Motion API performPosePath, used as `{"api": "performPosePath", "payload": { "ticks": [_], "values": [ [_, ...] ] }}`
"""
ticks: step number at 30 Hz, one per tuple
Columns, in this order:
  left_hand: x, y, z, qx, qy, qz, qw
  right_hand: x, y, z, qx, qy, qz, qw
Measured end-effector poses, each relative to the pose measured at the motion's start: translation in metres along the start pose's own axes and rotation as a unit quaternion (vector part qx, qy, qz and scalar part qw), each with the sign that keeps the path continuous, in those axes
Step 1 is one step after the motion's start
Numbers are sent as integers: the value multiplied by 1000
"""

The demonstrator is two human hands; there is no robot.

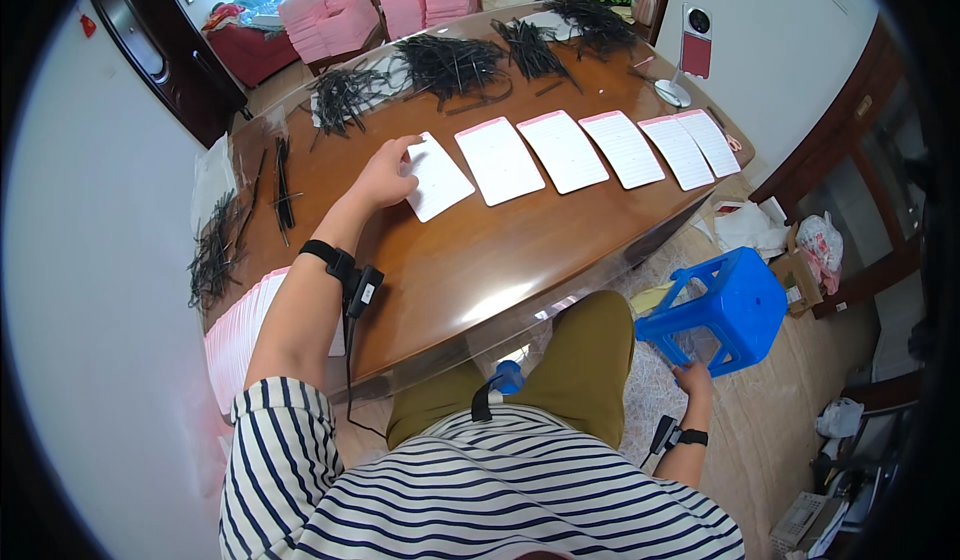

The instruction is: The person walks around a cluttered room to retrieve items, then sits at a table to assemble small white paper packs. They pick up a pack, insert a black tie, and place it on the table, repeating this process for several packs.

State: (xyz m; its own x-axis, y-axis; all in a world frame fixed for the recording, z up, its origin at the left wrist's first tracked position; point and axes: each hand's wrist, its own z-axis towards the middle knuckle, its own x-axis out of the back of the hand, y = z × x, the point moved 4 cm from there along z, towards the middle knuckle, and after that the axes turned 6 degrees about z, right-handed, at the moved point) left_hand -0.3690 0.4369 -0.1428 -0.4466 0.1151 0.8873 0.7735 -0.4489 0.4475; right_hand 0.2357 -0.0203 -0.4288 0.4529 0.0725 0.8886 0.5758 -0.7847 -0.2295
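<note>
My left hand [386, 175] lies over the left edge of a white lined card [441, 181] with a pink top band, index finger and thumb spread apart on it. To its right is a row of similar cards, starting with one card [500, 161] and ending with two that overlap [709, 144]. Down at my right side, my right hand [695, 378] grips a leg of a blue plastic stool [739, 312], which is tilted with its seat facing right. Part of that grip is hidden behind the leg.
Bundles of black strips [450, 65] line the far side of the wooden table [450, 260]. A fanned stack of pink-edged cards [244, 335] sits at the near left. A phone on a stand [697, 42] stands far right. Boxes and bags [817, 252] are on the floor.
</note>
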Motion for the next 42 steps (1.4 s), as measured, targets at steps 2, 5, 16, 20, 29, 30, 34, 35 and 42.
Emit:
{"api": "performPosePath", "payload": {
  "ticks": [2,5,16,20,29,30,34,35,42],
  "values": [
    [11,11,-11,-13,49,12,999,24,-20,-3,16,26,8,1000],
    [46,26,-56,-41,87,91,991,59,-59,-12,71,36,37,996],
    [54,-16,-267,99,-99,164,976,121,-251,-91,350,-301,306,833],
    [7,14,-254,141,-4,169,975,133,-362,-168,491,-297,325,752],
    [9,63,-238,298,54,73,950,48,-495,-319,686,-8,155,711],
    [18,54,-242,259,64,47,963,49,-493,-320,697,14,143,702],
    [37,22,-252,145,51,67,986,55,-487,-315,703,36,87,705],
    [35,18,-253,136,30,66,988,56,-488,-316,709,39,83,700],
    [24,18,-254,149,90,28,984,37,-527,-327,699,80,81,706]
  ]
}}
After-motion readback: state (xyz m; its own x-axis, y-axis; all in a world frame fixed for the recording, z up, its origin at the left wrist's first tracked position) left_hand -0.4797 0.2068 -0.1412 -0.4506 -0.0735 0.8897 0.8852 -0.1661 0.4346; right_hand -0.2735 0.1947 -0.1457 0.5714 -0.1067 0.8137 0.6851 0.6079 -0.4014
